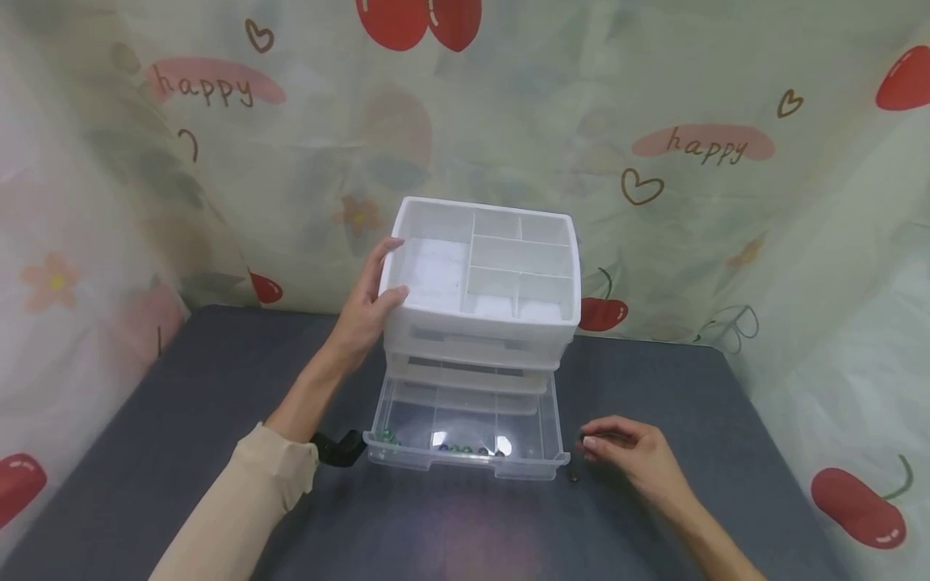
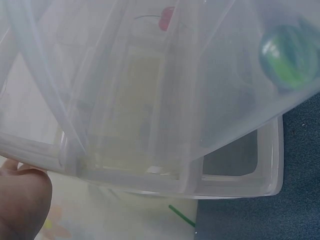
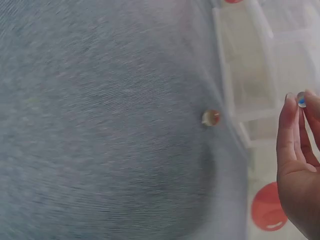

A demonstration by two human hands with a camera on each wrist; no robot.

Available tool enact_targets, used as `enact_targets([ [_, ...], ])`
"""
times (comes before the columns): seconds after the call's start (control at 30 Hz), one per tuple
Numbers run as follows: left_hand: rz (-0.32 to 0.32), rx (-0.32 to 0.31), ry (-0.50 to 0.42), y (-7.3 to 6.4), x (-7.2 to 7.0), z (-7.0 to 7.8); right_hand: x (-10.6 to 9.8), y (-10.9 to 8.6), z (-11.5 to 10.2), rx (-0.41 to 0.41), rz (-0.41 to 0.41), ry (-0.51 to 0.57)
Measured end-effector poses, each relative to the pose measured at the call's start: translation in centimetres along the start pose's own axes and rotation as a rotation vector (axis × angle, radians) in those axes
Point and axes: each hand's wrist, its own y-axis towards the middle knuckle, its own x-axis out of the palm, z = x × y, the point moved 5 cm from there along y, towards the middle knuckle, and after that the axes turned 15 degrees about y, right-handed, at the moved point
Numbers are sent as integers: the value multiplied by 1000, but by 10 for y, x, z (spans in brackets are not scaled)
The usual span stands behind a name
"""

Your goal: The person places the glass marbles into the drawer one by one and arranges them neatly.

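Observation:
A white plastic drawer organizer (image 1: 521, 257) with a divided top tray stands on the dark table, its clear bottom drawer (image 1: 465, 411) pulled out toward me. My left hand (image 1: 366, 311) grips the organizer's left side, thumb and a finger over the rim; its other fingers are mostly hidden. Several glass marbles (image 1: 455, 449) lie along the drawer's front, and a green marble (image 2: 289, 56) shows large in the left wrist view. Right of the drawer, my right hand (image 1: 630, 452) pinches a small marble (image 3: 301, 99) between thumb and fingertips. One more marble (image 1: 573, 475) lies on the table below that hand.
A black strap-like object (image 1: 339, 449) shows beside the left forearm, left of the drawer. Behind the dark table (image 1: 240, 379) hangs a printed curtain (image 1: 501, 105) with cherries and lettering, and it continues along both sides.

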Motion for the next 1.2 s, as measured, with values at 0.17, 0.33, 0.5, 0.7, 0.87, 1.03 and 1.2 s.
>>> enact_targets([
  [0.17,8,17,18,2,0,2,3,3,-18,6,-3,-49],
  [0.33,2,22,12,2,2,2,8,6,-34,21,-12,-52],
  [0.5,1,22,8,2,2,0,16,9,-46,33,-22,-40],
  [0.7,-6,41,18,3,2,0,24,13,-58,26,-50,-57],
  [0.87,-8,36,9,4,2,1,32,16,-67,30,-73,-80],
  [1.03,-15,23,2,3,1,1,43,20,-73,11,-108,-73],
  [1.2,-14,19,13,2,0,2,55,24,-76,-10,-145,-70],
])
